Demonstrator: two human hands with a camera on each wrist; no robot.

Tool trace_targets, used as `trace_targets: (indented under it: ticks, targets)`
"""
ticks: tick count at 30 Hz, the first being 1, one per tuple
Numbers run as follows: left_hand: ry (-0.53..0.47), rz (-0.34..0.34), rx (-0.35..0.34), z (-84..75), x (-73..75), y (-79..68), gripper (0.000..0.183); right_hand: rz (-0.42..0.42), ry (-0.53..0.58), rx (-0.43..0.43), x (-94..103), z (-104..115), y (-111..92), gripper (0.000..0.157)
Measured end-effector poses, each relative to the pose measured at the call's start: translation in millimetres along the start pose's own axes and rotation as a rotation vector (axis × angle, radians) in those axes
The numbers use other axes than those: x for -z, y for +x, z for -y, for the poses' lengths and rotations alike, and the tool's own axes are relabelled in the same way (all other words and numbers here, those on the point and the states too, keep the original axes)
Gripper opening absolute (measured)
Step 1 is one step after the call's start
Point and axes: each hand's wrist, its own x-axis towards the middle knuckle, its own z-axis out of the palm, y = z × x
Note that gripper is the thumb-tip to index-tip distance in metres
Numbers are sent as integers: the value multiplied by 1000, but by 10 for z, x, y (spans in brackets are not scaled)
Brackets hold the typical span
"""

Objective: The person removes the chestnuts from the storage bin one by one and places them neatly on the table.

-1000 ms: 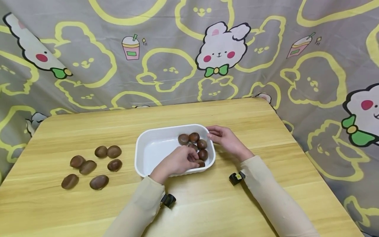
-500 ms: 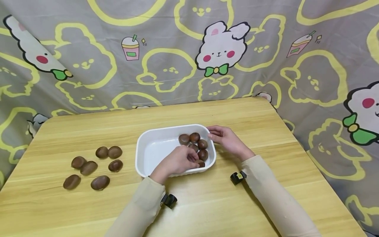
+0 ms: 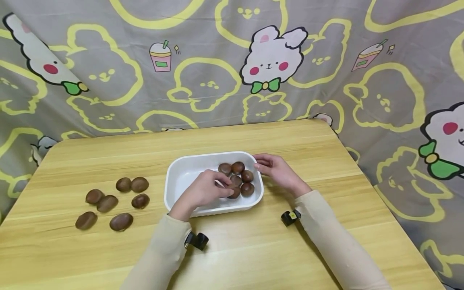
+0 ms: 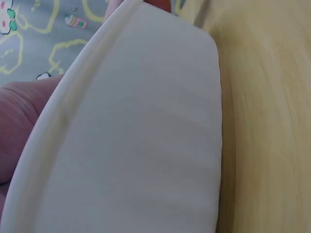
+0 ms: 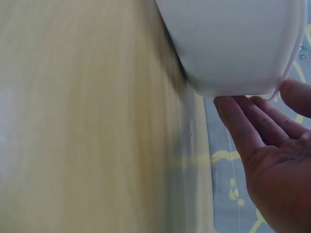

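Now further left, the left hand (image 3: 204,188) seemingly pinches a chestnut (image 3: 235,192).

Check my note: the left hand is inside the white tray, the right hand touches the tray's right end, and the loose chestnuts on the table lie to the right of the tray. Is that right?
Not quite: the loose chestnuts on the table lie left of the white tray, as the head view shows. The rest stands.
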Motion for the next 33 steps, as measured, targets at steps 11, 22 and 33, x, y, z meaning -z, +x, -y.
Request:
trace_targets:
  ticks: [11, 22, 33]
  targets:
    - [-175, -161, 86, 75, 146, -174, 20, -3, 2, -7, -8, 35, -17, 37]
    - [-231, -211, 90, 127, 343, -358, 24, 7, -29, -11, 32, 22, -11, 38]
    - [-282, -269, 112, 242, 504, -512, 31, 6, -49, -6, 28, 9, 10, 37]
